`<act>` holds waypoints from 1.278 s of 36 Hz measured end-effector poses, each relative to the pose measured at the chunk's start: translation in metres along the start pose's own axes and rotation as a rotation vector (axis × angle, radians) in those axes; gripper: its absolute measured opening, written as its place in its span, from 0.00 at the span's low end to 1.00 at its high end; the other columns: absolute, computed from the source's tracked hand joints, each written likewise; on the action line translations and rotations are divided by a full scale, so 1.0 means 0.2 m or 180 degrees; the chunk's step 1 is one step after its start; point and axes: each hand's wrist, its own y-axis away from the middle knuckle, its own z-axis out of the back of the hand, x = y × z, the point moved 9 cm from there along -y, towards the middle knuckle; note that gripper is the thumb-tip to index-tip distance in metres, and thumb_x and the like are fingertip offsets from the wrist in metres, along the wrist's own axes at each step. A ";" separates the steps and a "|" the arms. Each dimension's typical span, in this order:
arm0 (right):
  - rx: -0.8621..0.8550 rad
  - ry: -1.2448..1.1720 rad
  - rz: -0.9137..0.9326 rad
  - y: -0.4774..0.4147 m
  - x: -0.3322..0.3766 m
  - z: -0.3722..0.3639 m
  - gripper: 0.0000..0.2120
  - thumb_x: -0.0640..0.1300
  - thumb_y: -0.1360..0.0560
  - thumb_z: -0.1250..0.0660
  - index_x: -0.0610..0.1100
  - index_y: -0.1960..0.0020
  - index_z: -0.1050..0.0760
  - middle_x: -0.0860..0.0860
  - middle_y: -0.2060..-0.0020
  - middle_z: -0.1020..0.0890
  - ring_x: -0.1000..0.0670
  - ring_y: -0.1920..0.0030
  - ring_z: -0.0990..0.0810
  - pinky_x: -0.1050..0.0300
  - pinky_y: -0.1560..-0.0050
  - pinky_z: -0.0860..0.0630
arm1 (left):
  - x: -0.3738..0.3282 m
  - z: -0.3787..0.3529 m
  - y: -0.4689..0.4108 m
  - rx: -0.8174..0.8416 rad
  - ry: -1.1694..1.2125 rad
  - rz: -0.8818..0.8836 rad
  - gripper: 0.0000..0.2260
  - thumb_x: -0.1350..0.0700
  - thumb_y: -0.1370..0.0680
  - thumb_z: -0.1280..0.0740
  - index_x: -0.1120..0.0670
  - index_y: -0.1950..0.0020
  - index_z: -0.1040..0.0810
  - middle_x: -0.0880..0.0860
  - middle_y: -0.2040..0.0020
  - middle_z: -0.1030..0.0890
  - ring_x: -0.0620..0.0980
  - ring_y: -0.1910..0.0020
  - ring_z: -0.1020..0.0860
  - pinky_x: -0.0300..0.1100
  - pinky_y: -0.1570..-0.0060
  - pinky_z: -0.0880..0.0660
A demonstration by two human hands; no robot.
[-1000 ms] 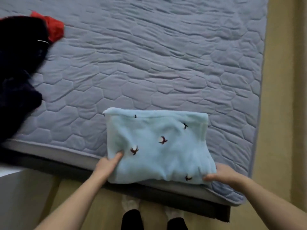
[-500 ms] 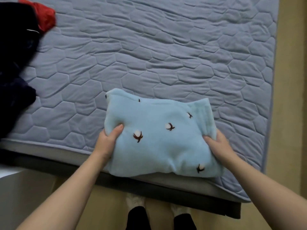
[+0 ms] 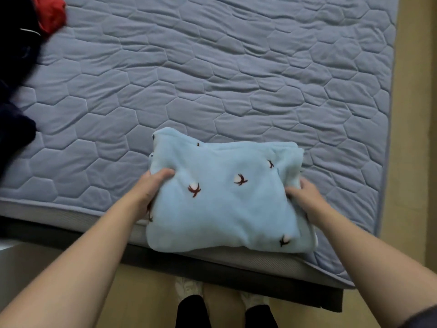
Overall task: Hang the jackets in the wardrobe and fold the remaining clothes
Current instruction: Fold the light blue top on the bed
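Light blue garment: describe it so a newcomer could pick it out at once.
On the grey-blue quilted mattress, look to the near edge, where the left hand and right hand grip a folded bundle. That is the light blue garment: pale and fleecy with small dark sprig motifs, unlike the dark clothes and red cloth at far left.

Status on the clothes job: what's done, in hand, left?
Done: the blue fleece is folded into a compact bundle at the near edge of the mattress. In hand: the left hand and right hand grip its two sides. Left: dark clothes and a red garment lie heaped unfolded at the far left. Hanging can't be judged from this view.
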 end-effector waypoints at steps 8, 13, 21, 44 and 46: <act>-0.0767 0.1161 0.0152 0.10 0.01 0.09 0.27 0.40 0.27 0.35 0.44 0.29 0.38 0.42 0.39 0.25 0.40 0.39 0.26 0.50 0.44 0.30 | 0.03 0.12 0.14 -0.1571 -0.0840 -0.0272 0.21 0.56 0.27 0.34 0.57 0.36 0.33 0.60 0.41 0.24 0.58 0.47 0.25 0.48 0.49 0.29; -0.0976 0.2316 0.1948 0.38 0.38 -0.17 0.30 0.48 0.27 0.44 0.45 0.25 0.38 0.45 0.25 0.38 0.44 0.24 0.42 0.39 0.29 0.44 | -0.34 -0.20 0.47 -0.1801 -0.2994 -0.2590 0.29 0.53 0.28 0.38 0.54 0.27 0.39 0.58 0.26 0.37 0.58 0.26 0.40 0.58 0.30 0.44; -0.0312 0.3278 0.2976 0.32 0.51 -0.73 0.28 0.55 0.27 0.44 0.54 0.27 0.34 0.47 0.26 0.36 0.39 0.26 0.40 0.28 0.32 0.43 | -0.13 -0.36 0.20 -0.1210 -0.4402 -0.2346 0.30 0.44 0.27 0.47 0.51 0.26 0.34 0.57 0.23 0.41 0.60 0.24 0.44 0.71 0.33 0.50; -0.0852 0.3686 0.1750 -0.28 0.16 -0.28 0.31 0.62 0.24 0.59 0.55 0.23 0.55 0.51 0.22 0.54 0.50 0.22 0.55 0.39 0.28 0.64 | 0.02 -0.29 -0.05 -0.1507 -0.3884 -0.2187 0.33 0.43 0.26 0.48 0.51 0.22 0.46 0.61 0.22 0.52 0.58 0.23 0.53 0.71 0.33 0.50; -0.1030 0.3801 0.1559 -0.31 0.13 -0.17 0.29 0.60 0.22 0.58 0.55 0.22 0.57 0.51 0.22 0.56 0.49 0.22 0.58 0.37 0.29 0.65 | 0.02 -0.28 -0.04 -0.1513 -0.3816 -0.2211 0.32 0.44 0.26 0.48 0.50 0.22 0.45 0.61 0.22 0.52 0.57 0.23 0.53 0.70 0.33 0.49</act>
